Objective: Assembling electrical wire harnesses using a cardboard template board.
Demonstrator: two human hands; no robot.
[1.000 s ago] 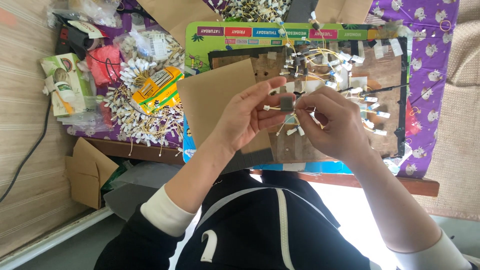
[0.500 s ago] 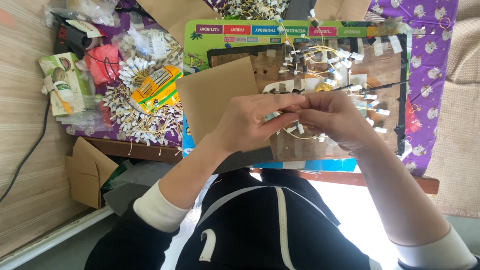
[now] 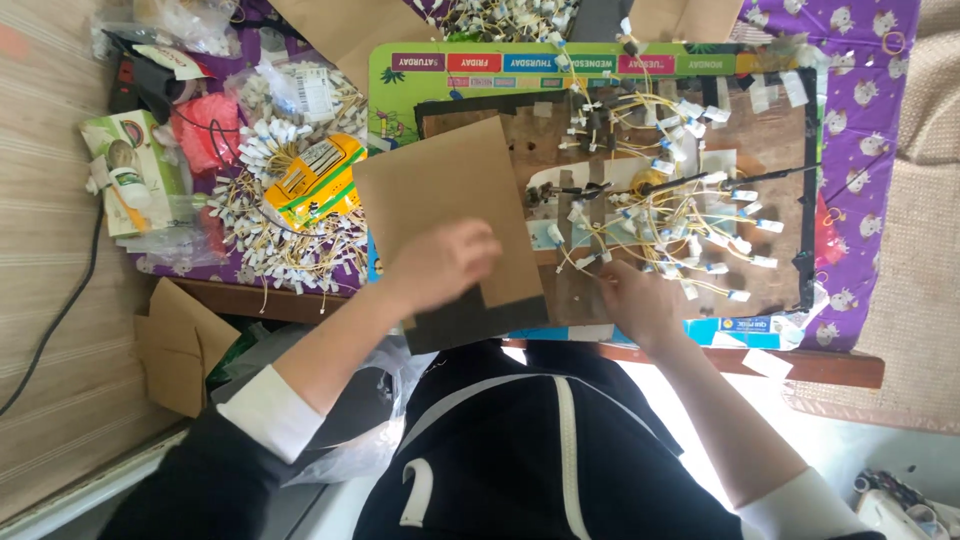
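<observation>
Cluttered board (image 3: 770, 150): left hand (image 3: 445, 262) curled over cardboard (image 3: 440, 190); right hand (image 3: 640, 300) apparently pinching wire (image 3: 585, 265).

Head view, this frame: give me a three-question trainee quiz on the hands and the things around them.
1. True or false: the left hand rests on the brown cardboard sheet.
2. The right hand is nearest to: A) the yellow packet; B) the yellow wires with white tags; C) the black cable.
3. What colour is the cloth under the work board?

Key: 1 true; 2 B; 3 purple.
</observation>
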